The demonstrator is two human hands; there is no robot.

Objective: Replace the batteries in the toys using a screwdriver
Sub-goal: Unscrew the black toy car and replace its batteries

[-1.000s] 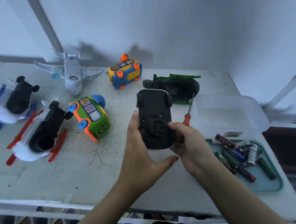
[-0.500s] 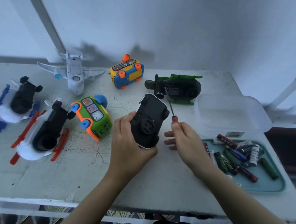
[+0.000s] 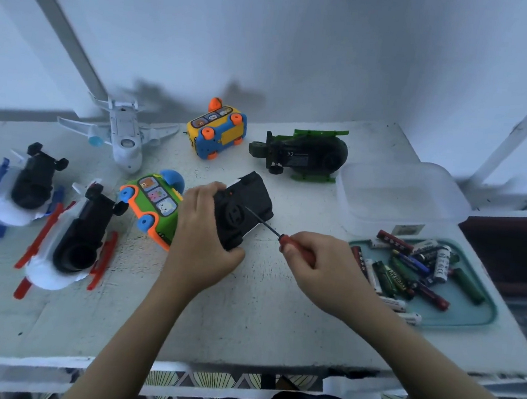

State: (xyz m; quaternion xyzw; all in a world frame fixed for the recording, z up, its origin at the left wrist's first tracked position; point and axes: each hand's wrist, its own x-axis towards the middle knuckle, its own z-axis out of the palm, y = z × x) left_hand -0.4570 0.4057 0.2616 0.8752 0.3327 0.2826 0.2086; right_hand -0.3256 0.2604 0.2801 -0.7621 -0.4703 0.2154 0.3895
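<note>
My left hand (image 3: 201, 241) grips a black toy car (image 3: 243, 212) turned underside up, just above the table. My right hand (image 3: 320, 266) holds a small screwdriver (image 3: 272, 230) by its red handle. Its thin metal shaft points up and left, and its tip lies on the car's black underside. A teal tray (image 3: 467, 312) at the right holds several loose batteries (image 3: 409, 271).
Other toys lie on the white table (image 3: 244, 319): a green bus (image 3: 154, 205), a yellow bus (image 3: 217, 132), a green helicopter (image 3: 302, 153), a white plane (image 3: 123, 136), two white-and-black helicopters (image 3: 72, 235) at left. A clear plastic box (image 3: 397, 196) sits behind the tray.
My left hand turned the black car and tilted it to the right. My right hand shifted its hold to the screwdriver's handle, swung it round, and brought the tip onto the car's underside.
</note>
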